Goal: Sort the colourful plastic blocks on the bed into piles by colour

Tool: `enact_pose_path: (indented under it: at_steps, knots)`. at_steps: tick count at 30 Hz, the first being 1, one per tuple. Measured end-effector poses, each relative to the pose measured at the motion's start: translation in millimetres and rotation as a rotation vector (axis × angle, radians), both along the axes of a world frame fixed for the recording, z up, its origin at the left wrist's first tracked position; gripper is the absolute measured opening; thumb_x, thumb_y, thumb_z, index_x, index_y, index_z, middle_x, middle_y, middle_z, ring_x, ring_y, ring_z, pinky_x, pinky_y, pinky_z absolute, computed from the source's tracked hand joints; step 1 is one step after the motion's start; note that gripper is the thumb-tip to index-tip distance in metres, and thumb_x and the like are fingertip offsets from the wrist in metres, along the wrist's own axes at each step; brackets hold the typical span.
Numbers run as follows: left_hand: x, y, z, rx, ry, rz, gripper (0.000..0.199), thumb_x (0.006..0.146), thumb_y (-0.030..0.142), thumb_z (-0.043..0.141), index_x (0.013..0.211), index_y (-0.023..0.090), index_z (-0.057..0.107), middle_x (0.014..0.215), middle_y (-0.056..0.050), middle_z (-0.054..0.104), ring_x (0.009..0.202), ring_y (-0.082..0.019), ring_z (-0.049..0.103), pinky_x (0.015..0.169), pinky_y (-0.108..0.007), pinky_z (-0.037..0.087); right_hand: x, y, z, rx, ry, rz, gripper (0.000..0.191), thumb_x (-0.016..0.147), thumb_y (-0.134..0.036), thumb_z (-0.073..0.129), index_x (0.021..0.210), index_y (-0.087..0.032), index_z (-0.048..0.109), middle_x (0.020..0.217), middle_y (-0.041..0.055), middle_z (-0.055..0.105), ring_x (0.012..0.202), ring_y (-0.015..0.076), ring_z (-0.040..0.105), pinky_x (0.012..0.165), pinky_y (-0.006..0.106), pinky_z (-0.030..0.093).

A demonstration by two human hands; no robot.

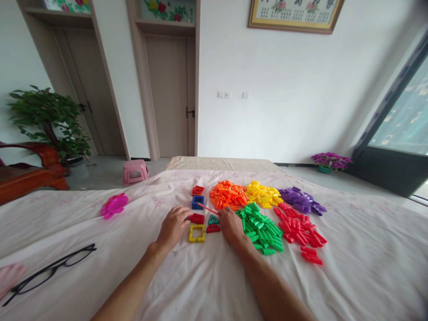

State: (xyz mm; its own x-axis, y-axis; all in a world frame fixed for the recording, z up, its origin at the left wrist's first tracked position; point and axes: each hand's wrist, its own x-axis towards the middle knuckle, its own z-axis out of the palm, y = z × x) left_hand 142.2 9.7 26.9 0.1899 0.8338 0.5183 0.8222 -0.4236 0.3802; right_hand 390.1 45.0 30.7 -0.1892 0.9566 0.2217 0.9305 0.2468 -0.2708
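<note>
My left hand is beside a red block, fingers bent toward it; what its fingertips hold, if anything, is too small to make out. Closed on a thin red stick is my right hand, and the stick points left toward a blue square frame. Red pieces lie behind the blue frame. Nearer to me are a yellow square frame, a teal triangle and a red curved piece. Right of my right hand lies a pile of green pieces.
Orange, yellow, purple and red piles lie on the cloth at the right. At the left are a magenta toy and black glasses. Part of a person's hand shows at the left edge.
</note>
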Motion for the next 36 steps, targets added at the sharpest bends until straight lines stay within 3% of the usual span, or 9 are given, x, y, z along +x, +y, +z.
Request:
enact_pose_path:
  at_steps: [8, 15, 19, 21, 23, 26, 28, 32, 36]
  knots:
    - [8, 37, 19.7, -0.243, 0.254, -0.249, 0.038, 0.08, 0.019, 0.074, 0.117, 0.027, 0.073, 0.119, -0.005, 0.073, 0.111, -0.023, 0.064, 0.098, -0.033, 0.046, 4, -7, -5.2, 0.193, 0.268, -0.022, 0.024, 0.1, -0.026, 0.048, 0.099, -0.023, 0.072, 0.099, 0.0039, 0.068, 0.088, 0.0144, 0.064, 0.073, 0.022, 0.04]
    - [18, 44, 17.5, -0.275, 0.259, -0.183, 0.029, 0.082, 0.022, 0.071, 0.11, 0.025, 0.075, 0.108, -0.006, 0.075, 0.101, -0.023, 0.068, 0.089, -0.031, 0.047, 3, -4, -6.3, 0.212, 0.341, -0.039, 0.023, 0.099, -0.027, 0.05, 0.1, -0.025, 0.073, 0.097, 0.0028, 0.069, 0.088, 0.0146, 0.064, 0.071, 0.022, 0.04]
    - [28, 41, 18.8, -0.246, 0.216, -0.095, 0.028, 0.085, 0.025, 0.068, 0.112, 0.023, 0.074, 0.109, -0.009, 0.074, 0.106, -0.026, 0.067, 0.095, -0.036, 0.046, 0, -2, -7.1, 0.193, 0.398, -0.032, 0.022, 0.097, -0.027, 0.052, 0.099, -0.025, 0.074, 0.096, 0.0031, 0.07, 0.086, 0.0152, 0.065, 0.072, 0.022, 0.042]
    - [32, 39, 19.6, -0.222, 0.136, -0.046, 0.032, 0.088, 0.03, 0.064, 0.119, 0.022, 0.071, 0.118, -0.01, 0.073, 0.112, -0.026, 0.065, 0.099, -0.037, 0.045, -2, -2, -6.7, 0.168, 0.432, -0.015, 0.021, 0.096, -0.027, 0.054, 0.098, -0.024, 0.075, 0.095, 0.0038, 0.07, 0.085, 0.0159, 0.065, 0.074, 0.023, 0.043]
    - [38, 34, 19.9, -0.247, -0.086, -0.033, 0.037, 0.09, 0.035, 0.061, 0.123, 0.021, 0.068, 0.122, -0.01, 0.072, 0.109, -0.024, 0.067, 0.097, -0.035, 0.048, -5, -4, -5.8, 0.138, 0.459, 0.024, 0.022, 0.096, -0.027, 0.053, 0.097, -0.023, 0.075, 0.095, 0.0049, 0.071, 0.084, 0.017, 0.065, 0.076, 0.024, 0.045]
    - [50, 27, 20.3, -0.357, -0.512, -0.12, 0.041, 0.09, 0.046, 0.058, 0.117, 0.018, 0.07, 0.112, -0.01, 0.075, 0.099, -0.021, 0.071, 0.089, -0.031, 0.053, -11, -8, -4.2, 0.104, 0.458, 0.092, 0.024, 0.097, -0.028, 0.052, 0.097, -0.024, 0.075, 0.097, 0.0061, 0.072, 0.088, 0.0185, 0.066, 0.08, 0.025, 0.047]
    - [59, 21, 21.6, -0.417, -0.679, -0.145, 0.044, 0.088, 0.053, 0.057, 0.107, 0.016, 0.071, 0.103, -0.01, 0.077, 0.093, -0.021, 0.071, 0.084, -0.031, 0.054, -14, -12, -3.1, 0.09, 0.442, 0.124, 0.024, 0.097, -0.029, 0.052, 0.098, -0.024, 0.075, 0.098, 0.0063, 0.072, 0.09, 0.019, 0.066, 0.081, 0.026, 0.048]
    - [62, 13, 28.4, -0.488, -0.848, -0.07, 0.047, 0.084, 0.058, 0.057, 0.099, 0.015, 0.068, 0.09, -0.009, 0.076, 0.081, -0.02, 0.071, 0.071, -0.029, 0.052, -17, -19, -0.6, 0.097, 0.453, 0.228, 0.023, 0.098, -0.031, 0.053, 0.099, -0.023, 0.075, 0.096, 0.0056, 0.071, 0.091, 0.0179, 0.066, 0.083, 0.025, 0.047]
    - [20, 12, 32.6, -0.432, -0.798, 0.08, 0.036, 0.085, 0.051, 0.052, 0.09, 0.017, 0.064, 0.082, -0.005, 0.074, 0.073, -0.017, 0.067, 0.061, -0.025, 0.046, -15, -20, -2.3, 0.118, 0.482, 0.277, 0.025, 0.1, -0.031, 0.051, 0.105, -0.024, 0.074, 0.102, 0.0061, 0.072, 0.096, 0.0183, 0.066, 0.088, 0.026, 0.047]
